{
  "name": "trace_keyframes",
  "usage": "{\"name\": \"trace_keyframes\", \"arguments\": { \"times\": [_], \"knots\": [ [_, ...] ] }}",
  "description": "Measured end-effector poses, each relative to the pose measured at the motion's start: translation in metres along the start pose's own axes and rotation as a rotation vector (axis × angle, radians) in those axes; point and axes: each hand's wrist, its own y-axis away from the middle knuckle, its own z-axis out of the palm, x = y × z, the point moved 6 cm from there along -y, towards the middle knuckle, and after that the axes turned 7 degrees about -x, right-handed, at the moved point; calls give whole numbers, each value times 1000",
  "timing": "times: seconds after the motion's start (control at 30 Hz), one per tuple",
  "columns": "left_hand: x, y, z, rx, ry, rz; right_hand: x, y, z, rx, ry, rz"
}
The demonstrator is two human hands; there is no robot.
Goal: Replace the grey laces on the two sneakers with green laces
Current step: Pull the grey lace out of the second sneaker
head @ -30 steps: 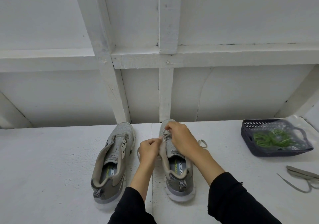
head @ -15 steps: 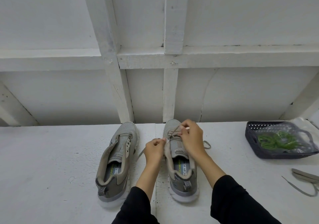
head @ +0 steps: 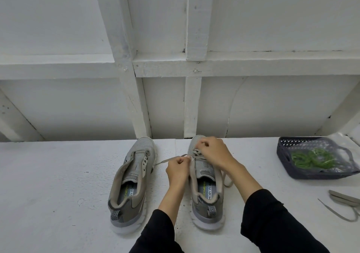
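Observation:
Two grey sneakers stand side by side, toes pointing away from me. The left sneaker has no lace in its eyelets. The right sneaker still carries a grey lace near its toe, with one end trailing left onto the table. My left hand pinches that lace beside the shoe. My right hand covers the shoe's front eyelets and grips the lace there. Green laces lie in a clear bag inside a dark basket at the right.
A loose grey lace lies on the white table near the right edge. A white wall with beams rises directly behind the sneakers. Bare table surface stretches to the left.
My right hand has moved forward toward the toe of the right sneaker. The grey lace now stretches further out to the left from my left hand.

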Motion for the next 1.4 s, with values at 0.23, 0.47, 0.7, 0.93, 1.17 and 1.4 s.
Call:
{"name": "trace_keyframes", "arguments": {
  "times": [0.23, 0.47, 0.7, 0.93, 1.17, 1.4],
  "knots": [
    [2, 3, -3, 12, -7, 20, -3, 4, 13, -31, 550, -76],
    [4, 6, -3, 20, 3, 37, -1, 3, 5, -54, 447, -79],
    [2, 9, -8, 26, 11, 41, 0, 2, 18, -72, 369, -82],
    [3, 10, -9, 38, -8, 32, -3, 5, 1, 73, -637, -61],
    [4, 11, -9, 22, -2, 11, -9, 10, 9, -57, 516, -77],
    [3, 12, -11, 36, -2, 8, 1, 7, 2, 1, -187, -90]
  ]
}}
